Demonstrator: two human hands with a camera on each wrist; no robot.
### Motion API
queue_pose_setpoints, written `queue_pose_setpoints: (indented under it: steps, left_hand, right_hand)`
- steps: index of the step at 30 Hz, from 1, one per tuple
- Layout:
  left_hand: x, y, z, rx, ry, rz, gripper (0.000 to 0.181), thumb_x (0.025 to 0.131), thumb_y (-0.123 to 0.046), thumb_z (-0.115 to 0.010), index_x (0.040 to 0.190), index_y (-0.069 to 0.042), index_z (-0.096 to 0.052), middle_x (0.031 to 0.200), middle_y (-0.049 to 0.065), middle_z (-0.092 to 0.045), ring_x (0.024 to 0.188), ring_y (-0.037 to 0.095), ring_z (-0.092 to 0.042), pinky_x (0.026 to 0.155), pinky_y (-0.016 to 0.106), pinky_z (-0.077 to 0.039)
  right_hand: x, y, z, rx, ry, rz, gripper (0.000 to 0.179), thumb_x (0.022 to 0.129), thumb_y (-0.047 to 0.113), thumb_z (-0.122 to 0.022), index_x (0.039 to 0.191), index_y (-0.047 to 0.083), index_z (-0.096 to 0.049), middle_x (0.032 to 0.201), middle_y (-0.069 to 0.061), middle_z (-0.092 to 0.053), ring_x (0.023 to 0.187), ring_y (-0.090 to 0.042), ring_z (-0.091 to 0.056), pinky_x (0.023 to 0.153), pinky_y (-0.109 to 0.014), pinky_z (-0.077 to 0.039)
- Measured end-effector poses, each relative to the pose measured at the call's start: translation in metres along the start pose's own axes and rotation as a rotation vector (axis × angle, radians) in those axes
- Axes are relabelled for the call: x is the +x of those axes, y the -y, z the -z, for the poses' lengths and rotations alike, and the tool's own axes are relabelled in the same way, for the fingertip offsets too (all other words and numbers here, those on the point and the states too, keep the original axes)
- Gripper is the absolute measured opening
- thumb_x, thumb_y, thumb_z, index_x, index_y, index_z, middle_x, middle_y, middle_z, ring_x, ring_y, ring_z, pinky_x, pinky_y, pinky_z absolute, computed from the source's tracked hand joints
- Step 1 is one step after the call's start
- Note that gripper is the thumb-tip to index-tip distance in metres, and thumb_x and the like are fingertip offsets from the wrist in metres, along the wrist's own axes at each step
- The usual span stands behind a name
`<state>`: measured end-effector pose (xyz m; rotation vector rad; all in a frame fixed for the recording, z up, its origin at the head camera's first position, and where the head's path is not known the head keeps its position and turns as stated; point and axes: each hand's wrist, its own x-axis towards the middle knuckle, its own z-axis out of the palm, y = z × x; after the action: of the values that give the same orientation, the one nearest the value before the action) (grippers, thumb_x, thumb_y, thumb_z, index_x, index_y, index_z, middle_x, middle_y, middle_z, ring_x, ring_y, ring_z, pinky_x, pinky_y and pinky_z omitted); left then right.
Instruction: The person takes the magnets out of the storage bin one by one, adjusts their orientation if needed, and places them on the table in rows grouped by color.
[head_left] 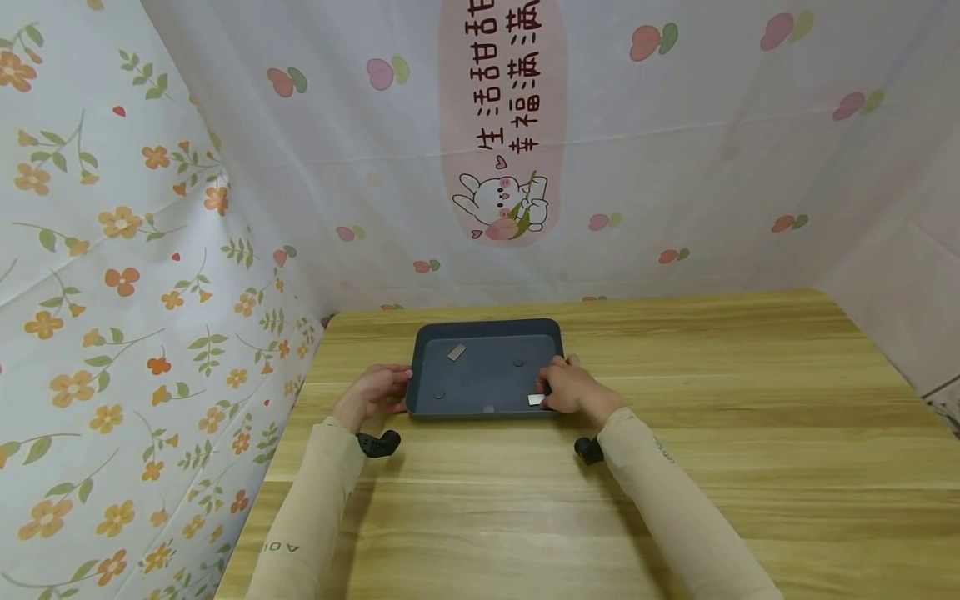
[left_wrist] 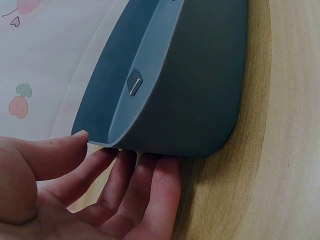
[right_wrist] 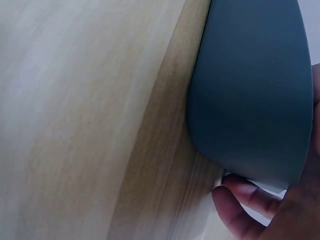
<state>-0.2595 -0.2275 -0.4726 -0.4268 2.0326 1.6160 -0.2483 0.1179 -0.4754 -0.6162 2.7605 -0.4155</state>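
Note:
A dark blue-grey tray sits on the wooden table. My left hand holds its left side, thumb at the rim and the other fingers against the outer wall. Over the tray's right rim reaches my right hand, fingers curled inside at a small white rectangular piece. In the right wrist view, other right fingers show outside the tray wall; the fingertips inside are hidden. A grey rectangular piece lies at the back left of the tray floor, apart from both hands.
Two small dark round pieces, one at front left and another at right of centre, lie in the tray. The wooden table extends to the right. Patterned cloth hangs behind and at the left.

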Motion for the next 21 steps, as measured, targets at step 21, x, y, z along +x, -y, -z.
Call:
queue_pose_setpoints:
  steps: [21]
  left_hand:
    - [-0.0003,-0.0001,-0.0002,-0.011,0.024,-0.005,0.043,0.103,-0.016,-0.044,0.144,-0.003,-0.043,0.13,0.015,-0.057,0.106,0.021,-0.057,0.08,0.033,-0.052]
  right_hand:
    - [-0.0028,0.0018,0.0026,0.065,0.055,-0.043,0.015,0.086,0.021,-0.073,0.082,0.017,-0.06,0.104,-0.005,-0.048,0.097,-0.029,-0.032,0.081,-0.042,-0.035]
